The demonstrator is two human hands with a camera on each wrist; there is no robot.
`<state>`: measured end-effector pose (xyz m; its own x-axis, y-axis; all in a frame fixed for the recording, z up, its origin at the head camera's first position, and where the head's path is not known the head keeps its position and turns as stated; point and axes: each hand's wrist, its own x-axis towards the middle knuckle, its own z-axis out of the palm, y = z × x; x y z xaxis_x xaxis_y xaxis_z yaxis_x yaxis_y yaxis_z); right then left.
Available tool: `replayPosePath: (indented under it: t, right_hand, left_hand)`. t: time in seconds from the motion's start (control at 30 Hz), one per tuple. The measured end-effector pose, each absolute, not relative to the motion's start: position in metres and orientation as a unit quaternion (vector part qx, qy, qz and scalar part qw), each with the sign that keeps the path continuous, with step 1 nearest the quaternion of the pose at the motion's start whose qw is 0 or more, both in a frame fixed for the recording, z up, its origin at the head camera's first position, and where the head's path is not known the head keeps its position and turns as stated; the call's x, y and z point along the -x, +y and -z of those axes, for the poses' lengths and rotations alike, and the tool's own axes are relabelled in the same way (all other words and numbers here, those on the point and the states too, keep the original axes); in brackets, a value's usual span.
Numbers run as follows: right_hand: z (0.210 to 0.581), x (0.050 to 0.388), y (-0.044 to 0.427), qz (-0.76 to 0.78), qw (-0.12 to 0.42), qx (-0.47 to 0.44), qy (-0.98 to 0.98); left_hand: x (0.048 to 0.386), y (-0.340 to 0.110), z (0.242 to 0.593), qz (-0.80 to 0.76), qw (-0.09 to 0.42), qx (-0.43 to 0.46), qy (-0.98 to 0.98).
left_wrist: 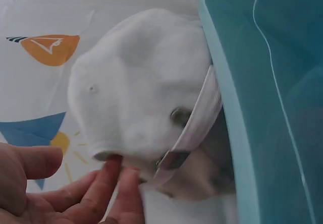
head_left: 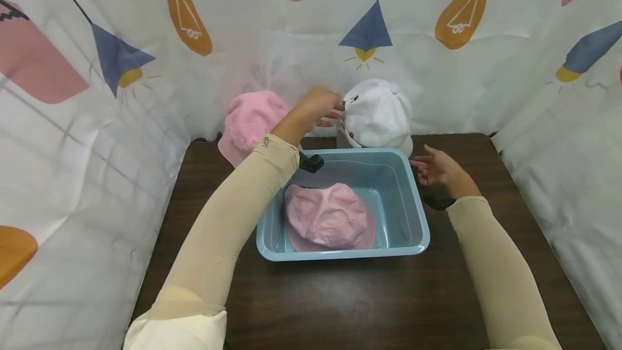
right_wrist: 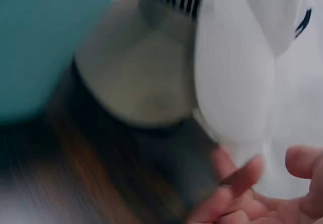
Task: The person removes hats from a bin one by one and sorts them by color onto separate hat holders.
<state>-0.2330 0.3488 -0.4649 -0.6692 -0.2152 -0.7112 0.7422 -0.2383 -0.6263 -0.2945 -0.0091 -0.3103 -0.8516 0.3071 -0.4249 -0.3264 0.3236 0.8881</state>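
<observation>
A white baseball cap (head_left: 376, 115) sits behind the basin against the back cloth, its brim toward the right. My left hand (head_left: 318, 107) is at the cap's left side; in the left wrist view its fingertips (left_wrist: 113, 171) meet the cap's lower edge near the back strap (left_wrist: 194, 125), thumb apart. Beside the basin's right rim, my right hand (head_left: 439, 169) has its fingers loosely bent, close to the brim (right_wrist: 234, 72). Whether they touch the brim I cannot tell. Inside the light blue basin (head_left: 400, 199) lies a pink bucket hat (head_left: 330, 215).
Another pink hat (head_left: 250, 118) stands behind the basin on the left, partly covered by my left arm. The dark wooden table (head_left: 350, 301) extends in front of the basin. White cloth (head_left: 311, 42) printed with lamps hangs at the back and both sides.
</observation>
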Motion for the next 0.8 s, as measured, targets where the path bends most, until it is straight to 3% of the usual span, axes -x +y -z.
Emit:
replayPosePath:
  t: [0.23, 0.43, 0.7, 0.8]
  right_hand:
    - [0.472, 0.224, 0.336, 0.865, 0.233, -0.192, 0.401]
    - [0.468, 0.215, 0.334, 0.883, 0.154, -0.161, 0.414]
    - [0.463, 0.218, 0.322, 0.827, 0.181, -0.200, 0.494]
    - [0.466, 0.220, 0.318, 0.812, 0.199, -0.202, 0.510]
  left_hand:
    - [0.301, 0.003, 0.322, -0.588, 0.285, 0.037, 0.756]
    - [0.308, 0.000, 0.327, -0.578, 0.243, 0.050, 0.777]
    - [0.312, 0.008, 0.338, -0.197, 0.105, -0.119, 0.967]
    - [0.313, 0.013, 0.339, -0.179, 0.106, -0.115, 0.971]
